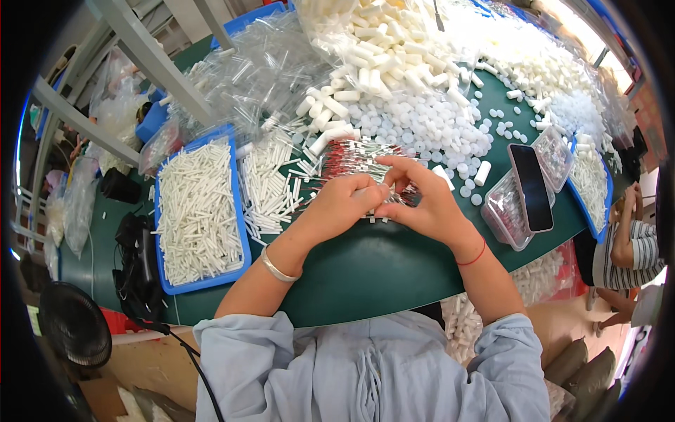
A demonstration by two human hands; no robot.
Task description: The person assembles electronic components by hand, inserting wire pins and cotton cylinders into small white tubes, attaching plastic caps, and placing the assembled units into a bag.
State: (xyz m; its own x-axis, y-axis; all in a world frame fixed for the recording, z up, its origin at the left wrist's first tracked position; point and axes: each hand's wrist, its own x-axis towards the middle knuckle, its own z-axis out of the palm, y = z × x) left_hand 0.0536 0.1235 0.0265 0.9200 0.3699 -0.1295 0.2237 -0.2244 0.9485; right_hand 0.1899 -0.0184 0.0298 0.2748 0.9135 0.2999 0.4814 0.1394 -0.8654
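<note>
My left hand (342, 205) and my right hand (424, 202) meet over the green table, fingertips pinched together and nearly touching. Whatever small piece is between them is mostly hidden by the fingers. Just beyond and partly under the hands lies a heap of thin red and dark leads with small white ends (362, 151). A loose spread of thin white tubes (267, 179) is to the left of my left hand. Past my right hand, a short white cylinder (482, 173) and several translucent white caps (450, 133) are scattered.
A blue tray (247, 261) full of white tubes stands at left. Clear plastic tubes (260, 63) and thick white cylinders (394, 42) are heaped behind. To the right, a phone (531, 188) leans on a clear plastic box (505, 211). Another person (626, 246) is at far right; a black fan (75, 325) is lower left.
</note>
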